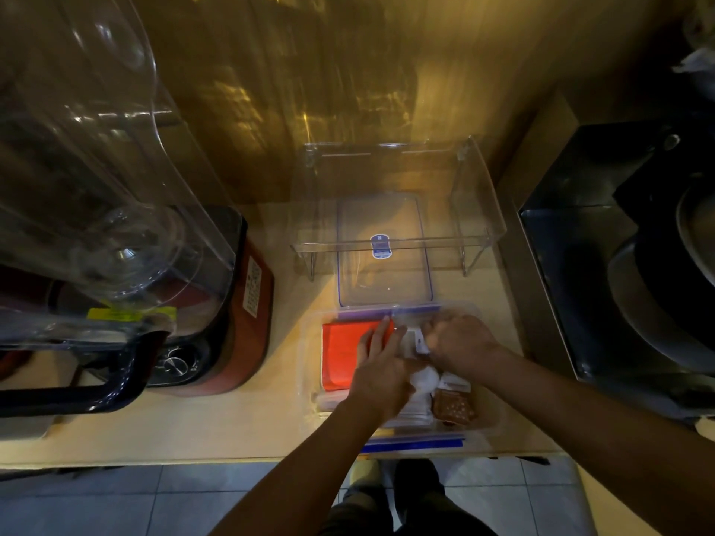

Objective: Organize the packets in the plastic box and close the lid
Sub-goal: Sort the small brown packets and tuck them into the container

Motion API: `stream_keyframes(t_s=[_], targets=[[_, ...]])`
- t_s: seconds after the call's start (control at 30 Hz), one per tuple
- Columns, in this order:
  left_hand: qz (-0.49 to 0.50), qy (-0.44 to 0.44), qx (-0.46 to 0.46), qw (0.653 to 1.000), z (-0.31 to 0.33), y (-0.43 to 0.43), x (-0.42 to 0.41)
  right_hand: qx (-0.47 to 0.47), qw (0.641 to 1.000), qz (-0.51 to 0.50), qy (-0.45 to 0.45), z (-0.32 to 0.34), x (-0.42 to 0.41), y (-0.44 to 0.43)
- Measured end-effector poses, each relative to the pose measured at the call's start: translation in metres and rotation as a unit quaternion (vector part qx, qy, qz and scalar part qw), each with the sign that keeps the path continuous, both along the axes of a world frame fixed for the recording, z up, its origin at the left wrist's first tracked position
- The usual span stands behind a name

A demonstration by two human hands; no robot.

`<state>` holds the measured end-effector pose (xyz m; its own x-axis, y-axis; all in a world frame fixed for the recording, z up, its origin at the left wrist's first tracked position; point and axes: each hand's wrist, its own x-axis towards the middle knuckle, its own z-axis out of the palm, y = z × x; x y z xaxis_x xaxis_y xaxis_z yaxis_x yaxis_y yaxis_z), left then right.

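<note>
A clear plastic box (pixel 312 381) with blue clips sits at the counter's front edge. Inside on its left lies a red-orange packet (pixel 340 353). My left hand (pixel 381 365) rests on that packet's right edge, fingers flat and together. My right hand (pixel 458 344) is closed around a small white packet (pixel 416 342) in the box's middle. A soft white pouch (pixel 425 381) and a brown dotted packet (pixel 453 407) lie nearer me on the right. The clear lid (pixel 385 251), blue-rimmed with a blue sticker, lies flat just behind the box.
A clear acrylic riser shelf (pixel 479 210) straddles the lid against the wall. A red blender base (pixel 232 323) with its large clear jug (pixel 89 168) stands at left. A dark appliance (pixel 626 265) stands at right. Tiled floor (pixel 116 500) shows below the counter edge.
</note>
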<state>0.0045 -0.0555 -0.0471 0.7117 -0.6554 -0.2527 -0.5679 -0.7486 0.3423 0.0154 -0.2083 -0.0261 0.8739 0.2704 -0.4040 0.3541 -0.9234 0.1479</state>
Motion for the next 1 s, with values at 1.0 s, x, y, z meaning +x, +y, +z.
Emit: stream_keyframes(t_s=[1.0], targets=[[-0.046, -0.011, 0.0, 0.999, 0.005, 0.042, 0.025, 0.15, 0.982, -0.041, 0.109, -0.005, -0.02, -0.003]])
